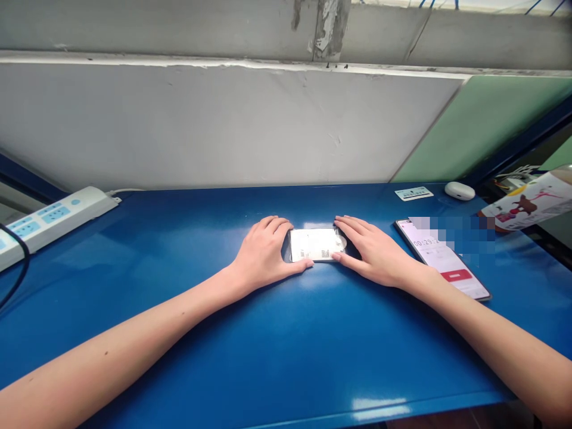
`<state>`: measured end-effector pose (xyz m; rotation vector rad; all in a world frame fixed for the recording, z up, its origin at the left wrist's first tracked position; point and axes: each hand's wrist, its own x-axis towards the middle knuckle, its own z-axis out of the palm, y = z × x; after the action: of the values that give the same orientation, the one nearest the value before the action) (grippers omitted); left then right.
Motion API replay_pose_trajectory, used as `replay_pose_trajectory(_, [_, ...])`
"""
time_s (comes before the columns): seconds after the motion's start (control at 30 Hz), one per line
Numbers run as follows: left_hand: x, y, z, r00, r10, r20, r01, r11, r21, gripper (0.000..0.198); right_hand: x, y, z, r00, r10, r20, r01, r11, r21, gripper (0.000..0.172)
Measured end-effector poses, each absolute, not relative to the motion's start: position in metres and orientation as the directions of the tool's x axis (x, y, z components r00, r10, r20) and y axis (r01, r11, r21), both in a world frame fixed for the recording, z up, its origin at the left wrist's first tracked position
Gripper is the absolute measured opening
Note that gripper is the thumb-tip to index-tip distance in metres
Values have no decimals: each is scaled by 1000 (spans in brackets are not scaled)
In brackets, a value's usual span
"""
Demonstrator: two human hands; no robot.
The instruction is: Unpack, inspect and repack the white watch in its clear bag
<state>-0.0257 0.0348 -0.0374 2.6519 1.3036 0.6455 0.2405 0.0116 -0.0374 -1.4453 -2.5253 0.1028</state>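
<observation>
A small flat white packet point(314, 243) with printed codes, seemingly in clear plastic, lies on the blue table point(286, 345). My left hand point(267, 251) is at its left end, with the thumb along the lower left edge and the fingers at the upper left corner. At the right end, my right hand point(367, 250) touches the packet with its thumb at the lower right corner, the fingers curving round the upper right. Both hands rest on the table and hold the packet between them.
A phone point(440, 253) showing a timer lies beside my right forearm. Behind it are a white card point(413, 193), a white earbud case point(460, 190) and a printed bag point(531, 202). At the left is a power strip point(56, 217) with a black cable. A wall borders the table's back.
</observation>
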Motion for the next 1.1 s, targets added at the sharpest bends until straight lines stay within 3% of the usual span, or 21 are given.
replay_pose_trajectory(0.37, [-30, 37, -40, 689, 690, 224, 632, -722, 281, 68, 236, 8, -39, -486, 858, 166, 855, 506, -117, 68])
replay_pose_trajectory(0.7, [-30, 35, -38, 713, 670, 208, 603, -736, 307, 64, 227, 2, -38, -481, 843, 242, 814, 532, -236, 74])
replay_pose_trajectory(1.1, [-29, 36, -38, 714, 679, 172, 624, -728, 283, 69, 222, 2, -44, -498, 829, 256, 779, 557, -289, 45])
